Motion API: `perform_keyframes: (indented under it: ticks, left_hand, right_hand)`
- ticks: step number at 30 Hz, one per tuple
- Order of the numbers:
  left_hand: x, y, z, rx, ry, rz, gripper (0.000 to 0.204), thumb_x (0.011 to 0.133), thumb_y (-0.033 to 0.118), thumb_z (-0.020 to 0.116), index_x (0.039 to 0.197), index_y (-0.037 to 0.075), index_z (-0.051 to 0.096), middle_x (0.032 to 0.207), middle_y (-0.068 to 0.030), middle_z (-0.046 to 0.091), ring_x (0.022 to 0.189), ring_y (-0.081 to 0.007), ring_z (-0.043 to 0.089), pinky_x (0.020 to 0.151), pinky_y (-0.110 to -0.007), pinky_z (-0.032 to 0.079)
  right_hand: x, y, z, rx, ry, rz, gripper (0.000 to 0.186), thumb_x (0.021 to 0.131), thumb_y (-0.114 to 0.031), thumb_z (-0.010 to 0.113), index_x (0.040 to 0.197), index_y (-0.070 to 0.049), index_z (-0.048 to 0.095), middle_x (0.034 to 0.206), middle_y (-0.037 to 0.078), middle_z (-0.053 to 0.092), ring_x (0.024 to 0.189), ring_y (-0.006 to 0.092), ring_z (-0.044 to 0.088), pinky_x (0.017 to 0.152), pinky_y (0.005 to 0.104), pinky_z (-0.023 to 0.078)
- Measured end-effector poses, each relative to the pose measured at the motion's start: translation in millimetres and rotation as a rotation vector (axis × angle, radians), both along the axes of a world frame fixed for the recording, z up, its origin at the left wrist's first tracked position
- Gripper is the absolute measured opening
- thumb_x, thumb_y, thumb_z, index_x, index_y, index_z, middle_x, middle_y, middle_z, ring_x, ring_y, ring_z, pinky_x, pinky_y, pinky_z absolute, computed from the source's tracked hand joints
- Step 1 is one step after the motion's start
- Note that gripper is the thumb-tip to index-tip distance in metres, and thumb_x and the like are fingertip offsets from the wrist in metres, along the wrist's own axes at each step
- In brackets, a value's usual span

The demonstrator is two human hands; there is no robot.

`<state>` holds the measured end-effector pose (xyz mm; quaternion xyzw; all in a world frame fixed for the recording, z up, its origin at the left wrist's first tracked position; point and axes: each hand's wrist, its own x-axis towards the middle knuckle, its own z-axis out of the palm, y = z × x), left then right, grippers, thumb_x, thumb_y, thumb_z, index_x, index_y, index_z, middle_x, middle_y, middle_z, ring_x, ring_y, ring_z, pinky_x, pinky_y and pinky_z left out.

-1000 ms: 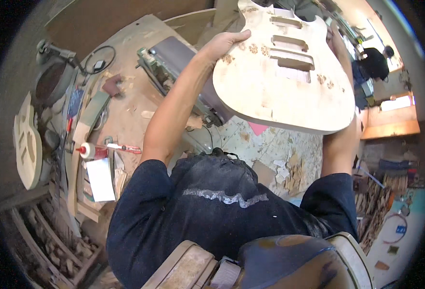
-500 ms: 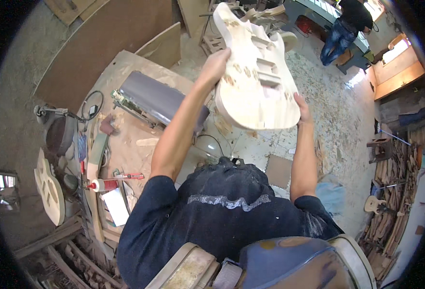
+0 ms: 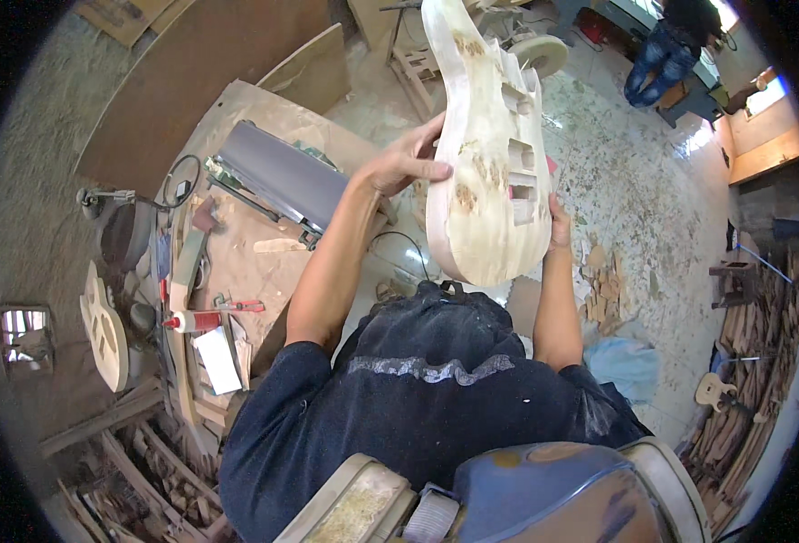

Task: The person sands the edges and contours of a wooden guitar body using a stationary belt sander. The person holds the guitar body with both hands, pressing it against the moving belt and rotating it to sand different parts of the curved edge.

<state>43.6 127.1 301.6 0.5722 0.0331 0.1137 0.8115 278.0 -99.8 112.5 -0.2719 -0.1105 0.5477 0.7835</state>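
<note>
I hold a pale, unfinished wooden electric guitar body (image 3: 476, 231) upright in front of me, with dark floral patches and three routed rectangular cavities on its face. My left hand (image 3: 410, 158) grips its left edge, thumb along the side. My right hand (image 3: 558, 217) is closed on its lower right edge, fingers mostly hidden behind it. Left of the body, below my left hand, a machine with a wide dark belt (image 3: 275, 171) rests on the workbench (image 3: 237, 100).
Left lie a glue bottle (image 3: 202, 320), a red clamp (image 3: 241, 306), white sheet (image 3: 216, 360) and another guitar body (image 3: 101, 335). Brown boards (image 3: 155, 109) lean behind the bench. A person in jeans (image 3: 662, 59) stands at back right. Stacked wood scraps (image 3: 743, 362) line the right, near blue cloth (image 3: 626, 371).
The guitar body has been turned more edge-on, showing more of its left side; over the last half second it has moved slightly right and down, with both hands still on it.
</note>
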Motion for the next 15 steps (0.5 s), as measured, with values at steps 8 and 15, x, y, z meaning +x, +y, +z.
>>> perform_keyframes:
  ticks: [8,15]
  left_hand:
    - [7.4,-24.6,-11.5,-0.035,-0.047,-0.059,0.117,0.064,0.029,0.083,0.159,0.003,0.018,0.156,-0.0113,0.036,0.143,-0.0231,0.034,0.119,-0.035,0.024]
    - [34.7,-72.8,-19.3,-0.177,0.073,0.219,0.089,0.092,0.049,0.061,0.158,0.006,0.020,0.152,-0.0088,0.041,0.132,-0.0185,0.048,0.104,-0.035,0.044]
  right_hand:
    - [-5.4,-23.4,0.5,-0.019,-0.022,0.031,0.064,0.099,-0.041,0.052,0.146,0.002,0.041,0.139,0.020,0.056,0.124,0.0321,0.058,0.106,0.0457,0.047]
    - [-26.1,-40.9,-7.1,-0.073,0.052,0.027,0.061,0.103,-0.042,0.042,0.146,0.002,0.042,0.141,0.021,0.055,0.124,0.0333,0.059,0.107,0.0448,0.047]
